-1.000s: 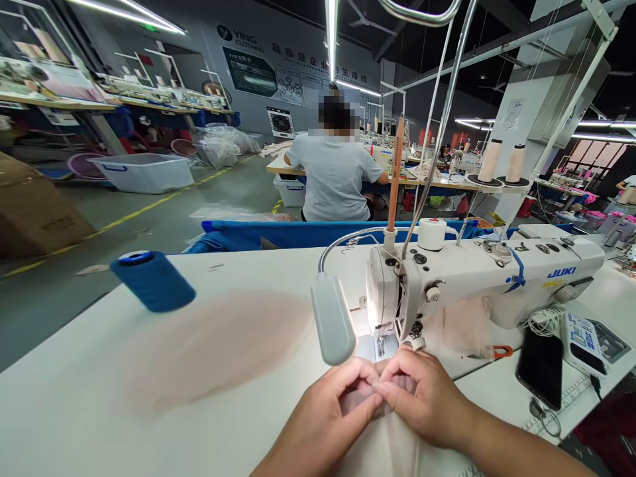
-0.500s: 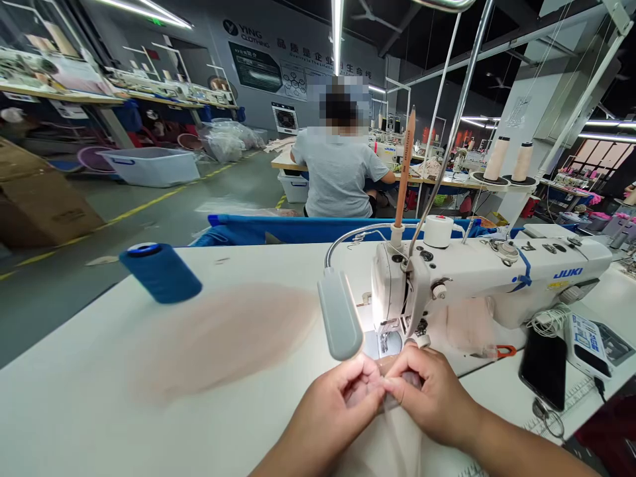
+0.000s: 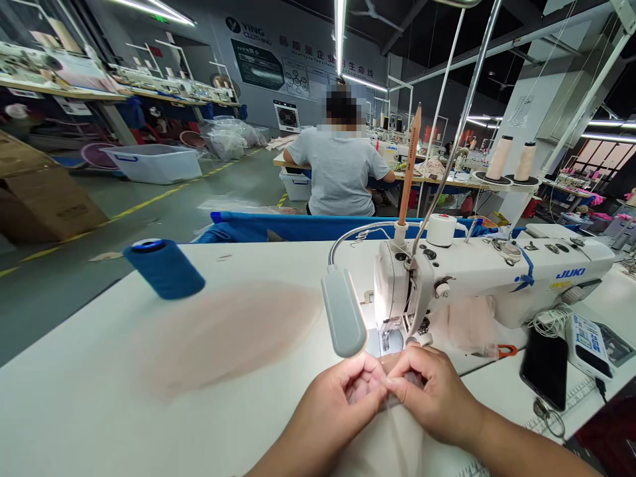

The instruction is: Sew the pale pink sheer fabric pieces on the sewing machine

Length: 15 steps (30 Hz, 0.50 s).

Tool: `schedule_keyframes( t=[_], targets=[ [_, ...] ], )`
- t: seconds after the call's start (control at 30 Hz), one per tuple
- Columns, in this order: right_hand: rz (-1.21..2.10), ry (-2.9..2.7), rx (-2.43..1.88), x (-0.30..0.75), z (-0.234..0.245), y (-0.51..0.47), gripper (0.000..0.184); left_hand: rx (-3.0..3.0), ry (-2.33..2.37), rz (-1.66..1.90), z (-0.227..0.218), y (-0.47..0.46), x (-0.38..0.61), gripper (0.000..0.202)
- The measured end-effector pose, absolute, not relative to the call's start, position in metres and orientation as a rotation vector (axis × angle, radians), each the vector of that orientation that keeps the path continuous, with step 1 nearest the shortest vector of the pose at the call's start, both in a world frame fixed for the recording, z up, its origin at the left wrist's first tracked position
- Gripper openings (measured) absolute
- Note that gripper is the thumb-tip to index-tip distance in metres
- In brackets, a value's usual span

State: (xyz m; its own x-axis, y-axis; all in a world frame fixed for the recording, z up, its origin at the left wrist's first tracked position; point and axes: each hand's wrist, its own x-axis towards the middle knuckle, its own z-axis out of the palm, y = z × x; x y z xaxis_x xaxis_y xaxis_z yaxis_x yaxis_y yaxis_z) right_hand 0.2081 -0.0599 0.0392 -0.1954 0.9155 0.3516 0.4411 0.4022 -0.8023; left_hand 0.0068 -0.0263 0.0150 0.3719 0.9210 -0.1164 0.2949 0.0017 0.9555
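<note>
My left hand (image 3: 348,397) and my right hand (image 3: 434,391) meet at the front of the white sewing machine (image 3: 477,265). Both are closed, thumbs and fingers pinching a thin, sheer beige fabric (image 3: 390,440) between them. The fabric hangs from my fingertips toward the table's near edge. Just beyond my hands lies the lit needle area, partly hidden by them. A grey lamp head (image 3: 344,315) on a bendy neck hangs above and left of my fingers. On the table to the left lies another sheer beige fabric piece (image 3: 238,338).
A blue thread cone (image 3: 163,268) stands tilted in view at the table's far left. Right of my hands are orange-handled snips (image 3: 507,351), a black phone (image 3: 545,364), a key ring (image 3: 549,417) and folded beige fabric (image 3: 472,324). A person (image 3: 342,169) sits ahead, back turned.
The camera view has shifted slightly. My hands keep the same pinch on the fabric in nearly the same place.
</note>
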Motion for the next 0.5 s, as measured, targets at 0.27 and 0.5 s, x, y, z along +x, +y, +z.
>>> schedule_keyframes(
  t=[0.27,0.5],
  targets=[
    [0.678,-1.823,-1.181,0.2085,0.0392,-0.0587,0.013,1.612,1.090,0.784,0.0182,-0.0256,0.0067,0.040],
    [0.675,-1.812,-1.167,0.2077,0.0374,-0.0593,0.011,1.522,1.133,0.718,0.0229,-0.0247,0.0099,0.033]
  ],
)
